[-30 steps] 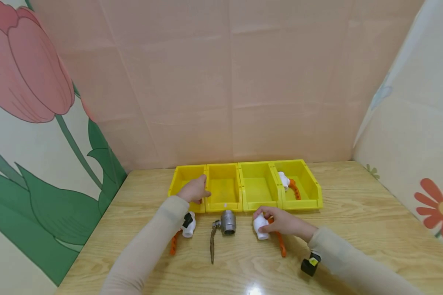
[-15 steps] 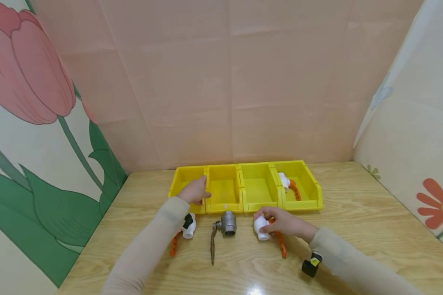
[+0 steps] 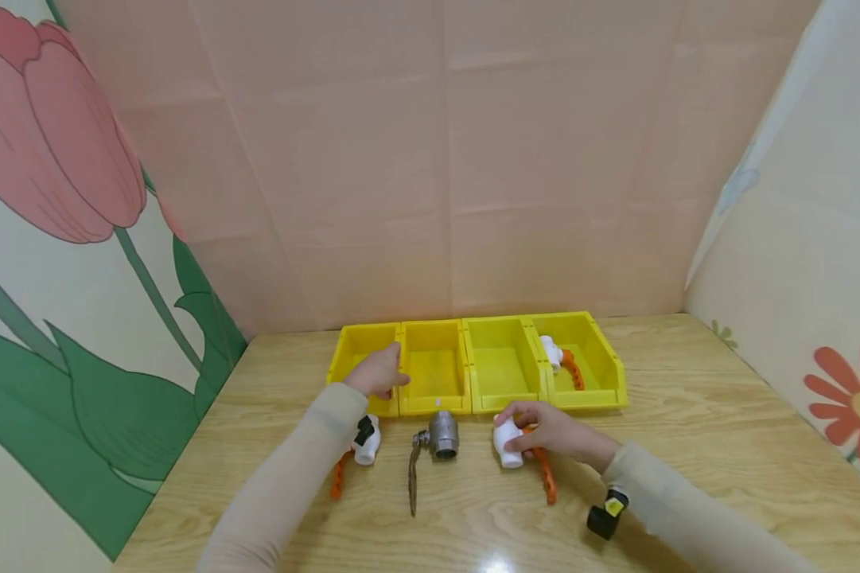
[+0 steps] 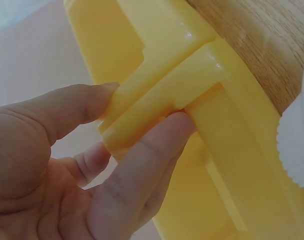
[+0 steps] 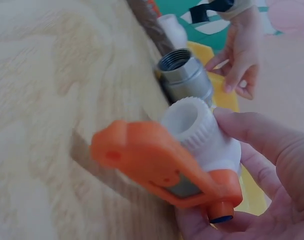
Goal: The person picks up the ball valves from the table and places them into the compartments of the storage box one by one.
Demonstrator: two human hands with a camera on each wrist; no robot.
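Observation:
My left hand (image 3: 378,371) pinches the adjoining side walls of the two left yellow bins (image 4: 167,92), thumb on one side and fingers on the other. In my right hand (image 3: 554,431) is a white plastic ball valve (image 5: 219,145) with an orange lever handle (image 5: 147,155). It is held by its white body, near the table in front of the third bin. A metal ball valve (image 3: 443,434) with a brownish lever lies between the hands. Another white ball valve (image 3: 367,442) with an orange lever lies partly hidden under my left wrist.
Several yellow bins stand in a row across the wooden table (image 3: 659,446). The rightmost bin (image 3: 601,394) contains a white valve (image 3: 553,354) with an orange lever. A pinkish sheet (image 3: 444,159) hangs behind, and printed panels flank both sides.
Both hands keep their grip and place, and the valves and bins stay where they were. Only the head view has shifted very slightly.

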